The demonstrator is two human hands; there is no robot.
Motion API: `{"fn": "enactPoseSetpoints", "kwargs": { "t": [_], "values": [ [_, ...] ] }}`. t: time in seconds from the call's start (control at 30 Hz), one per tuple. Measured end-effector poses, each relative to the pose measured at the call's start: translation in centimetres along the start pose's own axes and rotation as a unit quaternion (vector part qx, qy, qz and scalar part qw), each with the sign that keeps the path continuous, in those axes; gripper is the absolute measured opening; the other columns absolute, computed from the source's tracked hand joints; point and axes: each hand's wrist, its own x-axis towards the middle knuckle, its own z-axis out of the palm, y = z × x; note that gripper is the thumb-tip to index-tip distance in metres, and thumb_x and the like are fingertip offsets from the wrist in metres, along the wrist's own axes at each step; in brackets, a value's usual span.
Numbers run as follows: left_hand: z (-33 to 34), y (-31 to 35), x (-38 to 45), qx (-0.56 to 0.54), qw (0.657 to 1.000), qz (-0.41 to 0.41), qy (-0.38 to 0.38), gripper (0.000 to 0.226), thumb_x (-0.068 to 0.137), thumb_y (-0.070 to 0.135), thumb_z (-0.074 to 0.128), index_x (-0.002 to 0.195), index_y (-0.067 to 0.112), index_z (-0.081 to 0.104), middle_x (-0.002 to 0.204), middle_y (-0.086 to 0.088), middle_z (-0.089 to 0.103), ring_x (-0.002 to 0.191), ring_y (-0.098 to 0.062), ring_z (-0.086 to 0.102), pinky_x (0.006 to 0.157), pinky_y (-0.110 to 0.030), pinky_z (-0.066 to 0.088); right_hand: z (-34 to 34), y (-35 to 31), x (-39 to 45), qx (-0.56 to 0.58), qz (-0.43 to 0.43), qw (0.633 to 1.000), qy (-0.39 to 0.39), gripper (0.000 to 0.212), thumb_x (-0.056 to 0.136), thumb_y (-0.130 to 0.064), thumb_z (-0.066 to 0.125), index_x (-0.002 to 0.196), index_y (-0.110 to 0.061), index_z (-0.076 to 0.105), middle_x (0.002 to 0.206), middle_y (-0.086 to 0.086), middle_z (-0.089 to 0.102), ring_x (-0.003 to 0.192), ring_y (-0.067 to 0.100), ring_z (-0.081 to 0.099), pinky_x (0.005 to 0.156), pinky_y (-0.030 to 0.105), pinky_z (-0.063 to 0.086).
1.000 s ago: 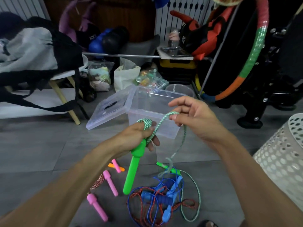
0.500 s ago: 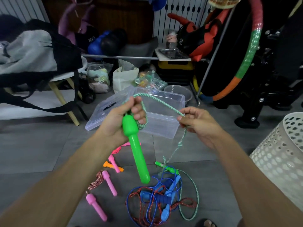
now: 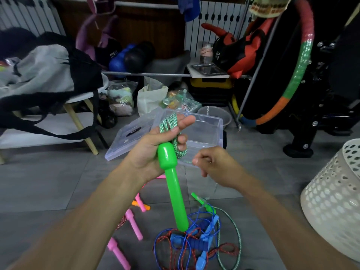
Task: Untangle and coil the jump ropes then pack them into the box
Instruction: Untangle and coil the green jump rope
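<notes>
Left hand (image 3: 155,145): grips the green handle (image 3: 172,184) at its thick end, with coils of green-white rope (image 3: 168,123) wound round the fingers; handle hangs downward.
Right hand (image 3: 214,166): fingers curled, just right of the left hand; whether it pinches the rope cannot be told.
Box (image 3: 206,131): clear, open, directly beyond both hands; lid (image 3: 128,139) beside it, behind the left hand.
Rope tangle (image 3: 194,244): blue and red cords on the floor below the hands.
Pink handles (image 3: 134,225): below the left forearm.
</notes>
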Motion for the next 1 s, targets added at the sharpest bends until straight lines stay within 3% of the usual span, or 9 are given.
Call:
{"fn": "enactPoseSetpoints", "kwargs": {
  "t": [0.07,0.13,0.3,0.43,0.6,0.7,0.8,0.9,1.0],
  "values": [
    [0.0,0.1,0.2,0.057,0.997,-0.002,0.049,0.026,0.081,0.001,0.056,0.105,0.009,0.06,0.117,-0.003,0.068,0.066,-0.009,0.055,0.058,-0.018,0.045,0.9,-1.1,-0.4,0.041,-0.025,0.998,-0.044,0.017,0.091,-0.016,0.06,0.075,-0.013,0.066,0.053,0.001,0.059,0.049,0.01,0.051,0.051,0.024,0.039],
    [-0.4,0.2,0.3,0.139,0.985,0.0,0.097,0.032,0.086,-0.003,0.048,0.089,0.018,0.071,0.124,-0.004,0.065,0.071,-0.011,0.058,0.061,-0.018,0.045,1.2,-2.0,-0.9,0.08,-0.04,0.994,-0.06,0.014,0.089,-0.015,0.064,0.076,-0.016,0.067,0.052,-0.003,0.059,0.05,0.009,0.053,0.05,0.021,0.04],
    [-1.4,0.4,-0.1,0.285,0.953,-0.019,0.1,0.035,0.095,-0.001,0.043,0.125,0.01,0.056,0.101,-0.004,0.069,0.072,-0.007,0.066,0.066,-0.016,0.049,-0.2,-2.5,-1.7,0.127,-0.031,0.99,-0.048,0.01,0.084,-0.008,0.069,0.078,-0.016,0.069,0.051,-0.006,0.058,0.048,0.008,0.054,0.049,0.024,0.043],
    [-2.1,-0.3,-0.9,0.5,0.862,-0.07,0.036,0.034,0.093,0.007,0.051,0.124,0.02,0.057,0.112,0.003,0.07,0.097,-0.02,0.067,0.085,-0.041,0.053,-1.3,-2.6,-2.0,0.172,-0.035,0.984,-0.023,0.017,0.083,0.007,0.061,0.087,-0.007,0.07,0.058,0.006,0.062,0.049,0.011,0.054,0.051,0.023,0.047],
    [0.2,-0.9,-1.2,0.363,0.918,-0.158,-0.018,0.015,0.095,0.01,0.047,0.106,0.012,0.057,0.088,-0.008,0.074,0.051,-0.016,0.059,0.054,-0.024,0.044,-1.9,-2.4,-1.7,0.155,-0.08,0.981,0.086,0.011,0.084,-0.007,0.069,0.091,-0.016,0.066,0.065,0.01,0.065,0.054,0.007,0.055,0.054,0.02,0.042],
    [-0.2,-1.2,-1.4,0.4,0.894,-0.184,-0.083,0.003,0.09,0.015,0.058,0.092,0.016,0.06,0.071,-0.006,0.069,0.042,-0.011,0.049,0.047,-0.021,0.039,-1.8,-1.7,-1.5,0.108,-0.088,0.982,0.126,0.02,0.073,-0.013,0.081,0.084,-0.016,0.065,0.062,0.015,0.057,0.052,0.008,0.047,0.052,0.022,0.038],
    [-0.5,-1.5,-1.4,0.405,0.874,-0.25,-0.101,0.031,0.087,0.007,0.059,0.118,0.011,0.06,0.056,-0.002,0.058,0.04,-0.008,0.045,0.043,-0.017,0.037,-1.8,-1.6,-1.5,0.107,-0.078,0.985,0.114,0.027,0.065,-0.014,0.086,0.079,-0.014,0.063,0.056,-0.004,0.047,0.046,0.001,0.04,0.048,0.015,0.034],
    [-0.8,-0.9,-1.6,0.251,0.929,-0.254,-0.1,0.032,0.082,0.011,0.058,0.113,0.008,0.066,0.049,0.0,0.045,0.039,-0.008,0.041,0.04,-0.018,0.034,-2.9,-1.1,-1.5,0.158,-0.061,0.983,0.065,0.023,0.066,-0.014,0.084,0.078,-0.011,0.065,0.064,0.001,0.058,0.054,0.005,0.048,0.052,0.016,0.039],
    [-1.5,0.2,-1.5,0.035,0.975,-0.166,-0.146,0.024,0.085,0.017,0.063,0.105,0.007,0.068,0.053,0.002,0.049,0.039,-0.007,0.044,0.045,-0.021,0.031,-4.7,0.2,-1.3,0.205,-0.02,0.977,0.06,0.014,0.072,-0.007,0.078,0.079,-0.01,0.066,0.076,0.008,0.065,0.068,0.014,0.054,0.059,0.023,0.042]
  ]
}}
